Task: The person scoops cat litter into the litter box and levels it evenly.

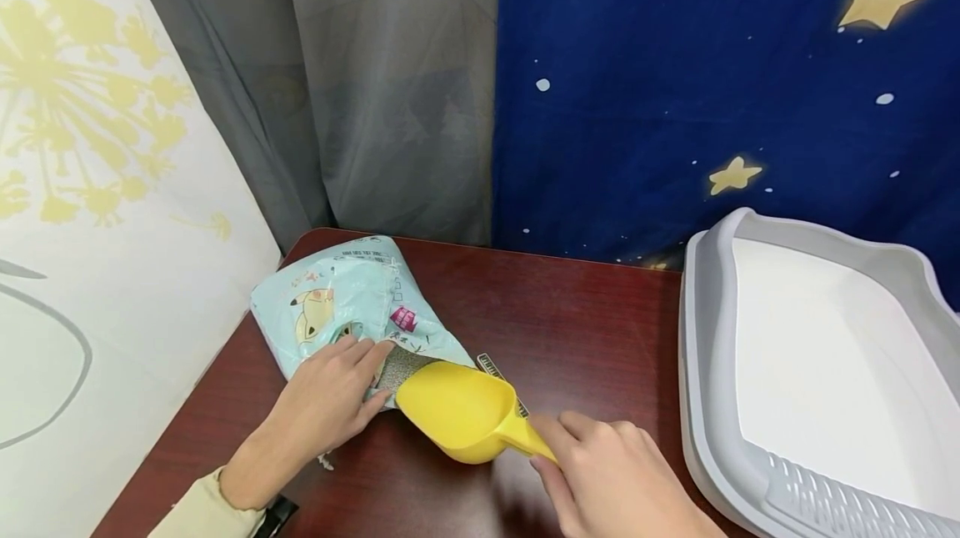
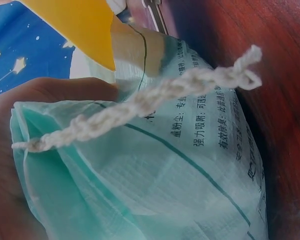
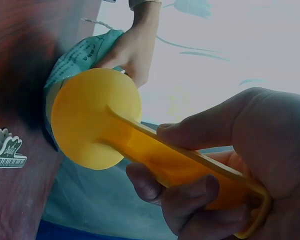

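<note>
A light blue bag of cat litter (image 1: pixel 360 271) lies at the left of the table, printed with a cartoon figure. Its mouth faces me, and grey granules (image 1: pixel 399 367) show inside. My left hand (image 1: pixel 330 388) grips the rim of the mouth; the left wrist view shows a white braided string (image 2: pixel 140 105) hanging from the folded bag edge (image 2: pixel 60 165). In my right hand (image 1: pixel 615 471) is a yellow scoop (image 1: pixel 453 404), held by its handle (image 3: pixel 180 160). The scoop's bowl is empty, its front lip right at the bag's mouth.
A grey litter box (image 1: pixel 708 354) with a white inside stands on the right. Beside the scoop lies a clip with a piano-key pattern (image 3: pixel 7 152) on the dark red table (image 1: pixel 585 329). Grey and blue star-printed curtains (image 1: pixel 600 146) hang behind, and a patterned white wall (image 1: pixel 112 271) borders the left.
</note>
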`<state>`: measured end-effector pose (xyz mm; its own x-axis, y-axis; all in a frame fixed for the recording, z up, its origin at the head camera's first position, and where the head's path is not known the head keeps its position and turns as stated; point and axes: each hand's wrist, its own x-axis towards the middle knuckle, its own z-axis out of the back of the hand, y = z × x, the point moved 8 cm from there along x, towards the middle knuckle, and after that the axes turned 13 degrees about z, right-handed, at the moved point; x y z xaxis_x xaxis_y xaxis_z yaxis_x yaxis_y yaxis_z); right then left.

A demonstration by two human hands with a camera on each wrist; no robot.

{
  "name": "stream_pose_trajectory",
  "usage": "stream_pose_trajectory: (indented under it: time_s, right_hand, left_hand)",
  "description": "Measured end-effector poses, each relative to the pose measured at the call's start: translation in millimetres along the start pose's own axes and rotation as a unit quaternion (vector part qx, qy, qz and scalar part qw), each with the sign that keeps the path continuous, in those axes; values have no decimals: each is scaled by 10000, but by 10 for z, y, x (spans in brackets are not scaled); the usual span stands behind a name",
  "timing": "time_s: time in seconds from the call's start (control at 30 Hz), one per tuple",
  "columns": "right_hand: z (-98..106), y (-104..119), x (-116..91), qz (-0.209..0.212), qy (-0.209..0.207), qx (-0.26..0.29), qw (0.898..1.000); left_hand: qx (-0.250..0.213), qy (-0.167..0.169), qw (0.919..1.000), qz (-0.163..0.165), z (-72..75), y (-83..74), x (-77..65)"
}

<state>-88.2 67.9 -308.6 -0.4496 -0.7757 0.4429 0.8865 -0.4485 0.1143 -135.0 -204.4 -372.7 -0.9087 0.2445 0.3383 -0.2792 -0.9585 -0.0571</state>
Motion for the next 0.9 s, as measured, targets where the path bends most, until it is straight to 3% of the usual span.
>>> stream_pose_trajectory:
  time_s: [0.4,0.9]
  right_hand:
    - [98,54,130,-141,232,-502,9984]
    - [-127,104,264,-163,553,-608,9965]
  left_hand:
    - [-35,-137,9998,-114,1,-22,-3]
    - [-48,-119,9999,-88,-10,-31,-8]
